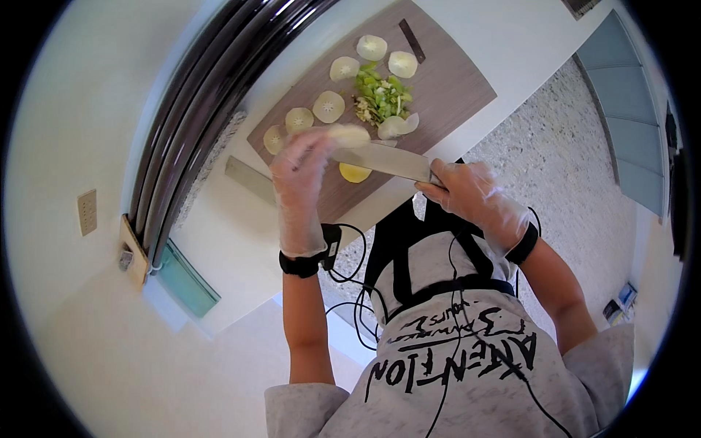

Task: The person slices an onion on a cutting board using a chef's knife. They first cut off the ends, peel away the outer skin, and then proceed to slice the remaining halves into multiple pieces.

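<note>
My left hand (304, 159), in a clear plastic glove, has its fingers at a pale round slice (349, 135), blurred by motion, by the far end of the blade. Gloved too, my right hand (465, 189) grips the handle of a broad kitchen knife (383, 160), its blade reaching left over the board. Beneath the blade lies a yellowish round piece (355, 172). Thin pale slices with a star-like core, such as this one (329, 107), are spread on the brown cutting board (454, 82) around a heap of chopped green vegetable (383, 96). Folded thin slices (398, 126) lie below the heap.
A dark flat strip (412, 40) rests at the board's far end. On the white counter (241, 208), a grey flat bar (249, 178) lies left of the board, partly behind my left hand. Dark glossy tubes (219, 87) run along the left. Black cables (361, 306) hang near my left wrist.
</note>
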{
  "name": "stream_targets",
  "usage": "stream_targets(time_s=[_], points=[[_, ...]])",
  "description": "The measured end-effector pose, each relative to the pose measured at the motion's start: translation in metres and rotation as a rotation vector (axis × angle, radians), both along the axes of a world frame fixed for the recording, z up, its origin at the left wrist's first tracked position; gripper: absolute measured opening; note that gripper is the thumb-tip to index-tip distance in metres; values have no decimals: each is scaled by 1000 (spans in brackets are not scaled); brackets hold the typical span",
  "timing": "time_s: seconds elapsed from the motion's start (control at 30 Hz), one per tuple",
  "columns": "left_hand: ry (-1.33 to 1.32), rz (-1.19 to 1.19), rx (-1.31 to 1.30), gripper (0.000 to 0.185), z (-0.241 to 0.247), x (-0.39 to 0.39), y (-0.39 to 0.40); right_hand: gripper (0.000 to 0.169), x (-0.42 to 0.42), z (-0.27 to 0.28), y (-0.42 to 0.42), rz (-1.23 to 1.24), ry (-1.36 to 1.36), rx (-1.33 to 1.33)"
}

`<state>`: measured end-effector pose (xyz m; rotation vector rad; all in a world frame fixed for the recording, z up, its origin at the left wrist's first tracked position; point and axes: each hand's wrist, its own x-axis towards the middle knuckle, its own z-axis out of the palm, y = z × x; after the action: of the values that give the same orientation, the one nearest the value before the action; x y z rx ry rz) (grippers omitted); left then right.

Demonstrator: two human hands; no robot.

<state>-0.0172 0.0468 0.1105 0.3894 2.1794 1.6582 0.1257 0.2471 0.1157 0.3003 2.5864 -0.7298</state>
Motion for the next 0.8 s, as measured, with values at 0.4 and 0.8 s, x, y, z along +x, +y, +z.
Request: stream_targets(time_s=[0.4,0.8], points=[[-362,423,284,23,-22,15,-45,40,35,-18,2,-186,-43,75],[-468,503,-2,19,-125,58,-116,39,20,-28,-13,-53,-1,3]])
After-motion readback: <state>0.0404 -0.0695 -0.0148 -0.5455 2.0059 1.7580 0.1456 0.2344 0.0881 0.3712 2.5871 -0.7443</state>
